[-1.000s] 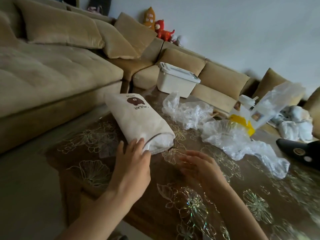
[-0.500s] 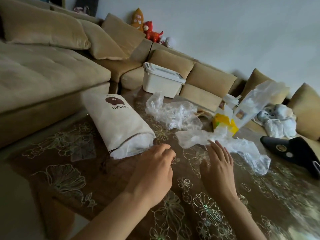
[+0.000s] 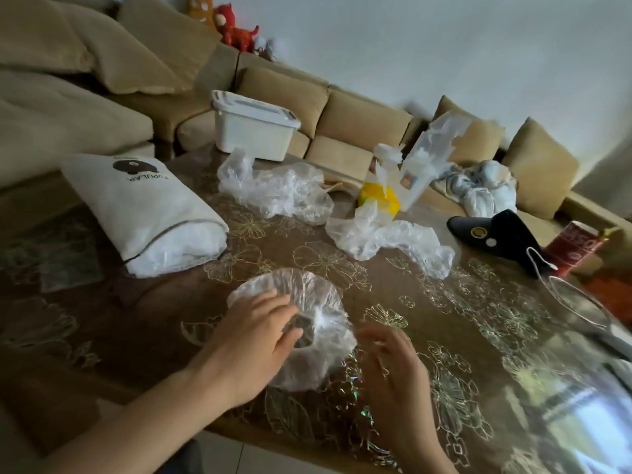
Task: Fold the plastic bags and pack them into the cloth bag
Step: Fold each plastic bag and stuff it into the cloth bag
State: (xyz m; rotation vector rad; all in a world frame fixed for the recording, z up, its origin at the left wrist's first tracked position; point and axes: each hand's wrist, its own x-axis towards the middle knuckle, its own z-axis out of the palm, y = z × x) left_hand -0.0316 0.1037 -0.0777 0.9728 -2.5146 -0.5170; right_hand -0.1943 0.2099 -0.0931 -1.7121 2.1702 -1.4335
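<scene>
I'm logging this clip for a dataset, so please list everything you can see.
cloth bag: one, white, table's left
plastic bag: one, clear, under the left hand
crumpled bags: two, clear, mid-table
box: one, white, behind them
yellow item: one, far side, partly under plastic
black object: one, right side
can: one, red, far right
toy: one, red, on sofa back
sofa: one, tan, behind table
table: one, brown, floral cover
left hand: fingers resting on plastic bag
right hand: beside it, blurred

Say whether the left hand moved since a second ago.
Yes. The left hand left the mouth of the cloth bag, moving right and nearer, onto a plastic bag.
</scene>
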